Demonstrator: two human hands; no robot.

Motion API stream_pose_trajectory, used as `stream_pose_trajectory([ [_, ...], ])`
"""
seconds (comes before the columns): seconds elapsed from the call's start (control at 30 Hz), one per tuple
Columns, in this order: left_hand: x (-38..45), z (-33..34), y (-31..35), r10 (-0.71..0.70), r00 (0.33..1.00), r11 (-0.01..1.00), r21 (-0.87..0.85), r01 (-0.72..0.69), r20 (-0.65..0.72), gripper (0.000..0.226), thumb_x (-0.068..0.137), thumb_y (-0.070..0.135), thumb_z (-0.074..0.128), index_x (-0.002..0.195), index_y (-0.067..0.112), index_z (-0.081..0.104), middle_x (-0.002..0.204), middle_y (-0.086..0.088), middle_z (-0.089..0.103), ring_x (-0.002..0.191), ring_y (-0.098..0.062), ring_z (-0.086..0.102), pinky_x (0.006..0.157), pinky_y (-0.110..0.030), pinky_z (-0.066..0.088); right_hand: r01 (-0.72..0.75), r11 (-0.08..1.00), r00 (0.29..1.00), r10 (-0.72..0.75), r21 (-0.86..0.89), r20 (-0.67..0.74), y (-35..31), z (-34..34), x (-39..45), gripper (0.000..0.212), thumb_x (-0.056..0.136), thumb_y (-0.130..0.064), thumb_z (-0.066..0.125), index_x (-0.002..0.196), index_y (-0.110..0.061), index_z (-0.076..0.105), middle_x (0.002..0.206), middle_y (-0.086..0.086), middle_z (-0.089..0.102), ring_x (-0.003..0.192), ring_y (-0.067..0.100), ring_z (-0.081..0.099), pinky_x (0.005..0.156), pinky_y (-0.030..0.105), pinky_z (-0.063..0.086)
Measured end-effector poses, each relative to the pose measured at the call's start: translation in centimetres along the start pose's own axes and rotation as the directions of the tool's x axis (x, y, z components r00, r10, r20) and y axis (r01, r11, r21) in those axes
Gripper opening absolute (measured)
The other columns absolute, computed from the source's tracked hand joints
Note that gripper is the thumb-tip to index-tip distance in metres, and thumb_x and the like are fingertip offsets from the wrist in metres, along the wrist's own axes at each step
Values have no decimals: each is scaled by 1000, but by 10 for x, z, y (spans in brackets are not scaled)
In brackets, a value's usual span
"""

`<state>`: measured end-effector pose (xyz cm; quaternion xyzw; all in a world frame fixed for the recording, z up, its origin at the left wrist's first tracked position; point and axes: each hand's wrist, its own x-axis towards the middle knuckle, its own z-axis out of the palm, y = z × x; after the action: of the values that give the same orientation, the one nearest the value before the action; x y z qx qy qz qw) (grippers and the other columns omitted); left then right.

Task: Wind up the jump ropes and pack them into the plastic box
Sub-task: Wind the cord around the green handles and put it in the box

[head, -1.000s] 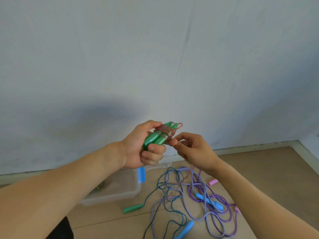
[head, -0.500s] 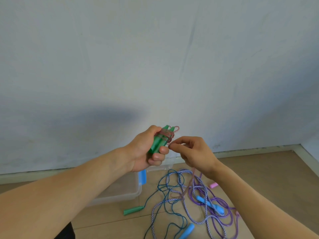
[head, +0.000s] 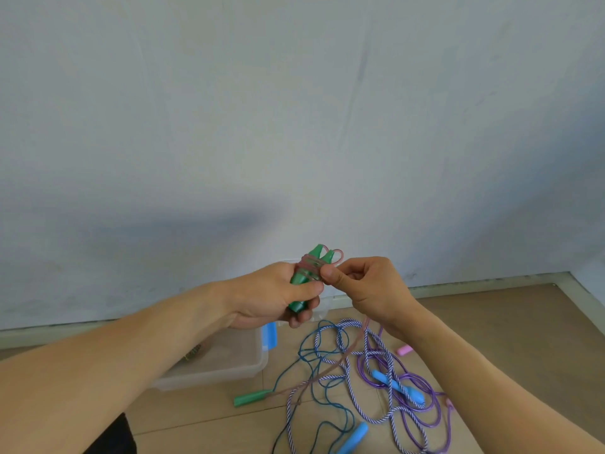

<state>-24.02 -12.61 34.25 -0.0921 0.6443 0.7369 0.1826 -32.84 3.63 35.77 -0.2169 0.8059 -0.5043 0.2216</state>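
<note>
A pair of green plastic jump-rope handles (head: 306, 276), bound side by side with turns of translucent pink cord (head: 309, 264), is gripped upright by the left hand (head: 278, 294) in front of the wall. The cord is pinched just beside the bundle by the right hand (head: 366, 286), and the two hands are touching. Below, a clear plastic box (head: 229, 365) is seen on the wooden floor (head: 491, 339), beside a tangle of blue, purple and striped ropes (head: 370, 371).

Plastic box (head: 229, 365) half hidden behind a forearm, its contents indistinct, blue handle (head: 352, 439) and tangled ropes (head: 376, 371) cropped at bottom edge
</note>
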Motion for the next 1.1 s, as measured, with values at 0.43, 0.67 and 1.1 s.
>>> stream_pose_trajectory([
  [0.43, -4, -6, 0, 63, 994, 960, 278, -36, -89, 39, 96, 37, 61, 90, -2, 61, 77, -18, 73, 47, -25, 63, 45, -27, 50, 54, 996, 998, -53, 66, -16, 2, 0, -1, 24, 82, -27, 77, 77, -4, 73, 49, -2, 45, 41, 5, 31, 43, 13, 29],
  [0.67, 0, -5, -1, 108, 974, 861, 509, 10, -201, 33, 93, 36, 64, 90, 3, 62, 61, -7, 69, 37, -19, 53, 45, -24, 44, -22, 999, 999, 21, 29, 31, 4, 5, -2, 24, 89, -30, 69, 90, -7, 74, 49, -6, 46, 40, 2, 32, 43, 13, 29],
  [1.1, 22, -10, -22, 31, 948, 273, 915, 298, -318, 29, 88, 23, 62, 65, 12, 49, 51, 1, 51, 37, -11, 46, 51, -25, 44, 118, 686, 992, -57, -718, 108, 13, 12, -12, 17, 86, -34, 61, 87, -21, 72, 76, -8, 70, 72, 7, 63, 66, 25, 54],
])
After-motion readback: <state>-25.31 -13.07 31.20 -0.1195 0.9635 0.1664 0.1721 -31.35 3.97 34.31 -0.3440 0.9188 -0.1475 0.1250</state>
